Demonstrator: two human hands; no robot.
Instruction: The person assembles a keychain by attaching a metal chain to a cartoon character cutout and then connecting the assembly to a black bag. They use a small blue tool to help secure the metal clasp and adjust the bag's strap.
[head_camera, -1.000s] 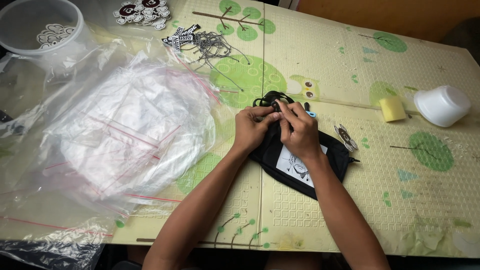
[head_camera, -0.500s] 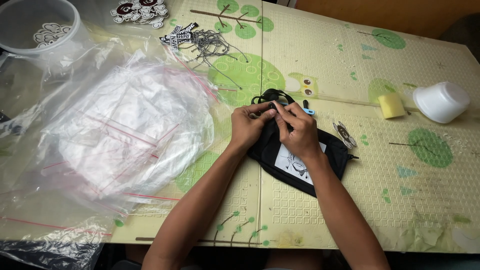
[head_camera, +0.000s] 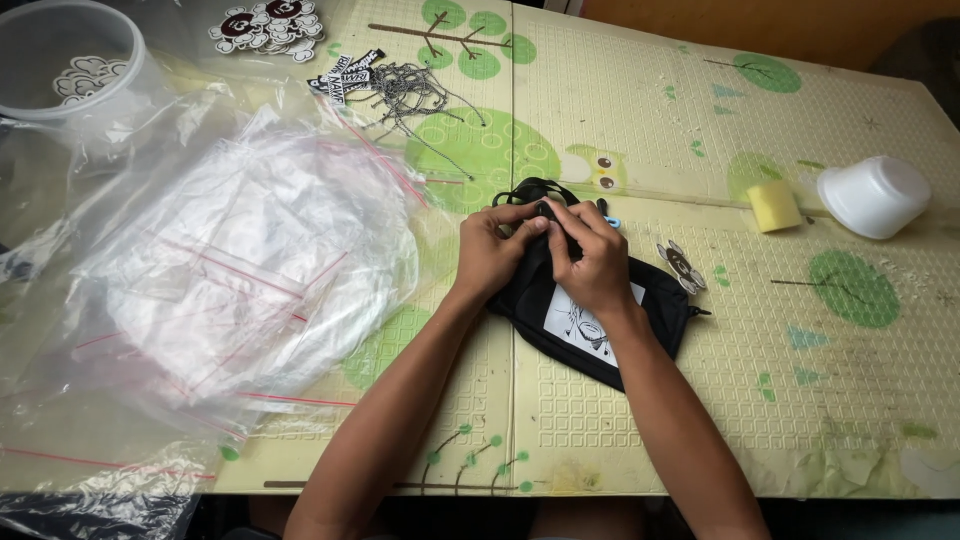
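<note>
My left hand (head_camera: 492, 255) and right hand (head_camera: 592, 262) are bunched together over the top end of the black pouch (head_camera: 640, 325), so what sits between the fingertips is mostly hidden: something small and dark, can't tell what. Fingers of both hands are curled in tight, pinching at that spot beside the black cord loop (head_camera: 530, 188), which sticks out at 12 o'clock from my knuckles. Pouch lies flat on the yellow-green play mat (head_camera: 700, 120), centre of view, white printed panel partly under my right wrist. Versus half a second ago: hands in the same place, same pinch, pouch hasn't shifted; nothing else has moved. Around it: small round patch (head_camera: 681, 266) just off the pouch at 3 o'clock, yellow sponge block (head_camera: 774, 206) and upturned white cup (head_camera: 873, 196) further out at 2 o'clock. Pile of clear zip bags (head_camera: 240, 270) fills 9 o'clock, near my left forearm. Tangle of grey cords (head_camera: 410, 95) at 11 o'clock, black-and-white stickers (head_camera: 268, 25) beyond, clear plastic tub (head_camera: 60, 70) cut off at the top-left corner.
</note>
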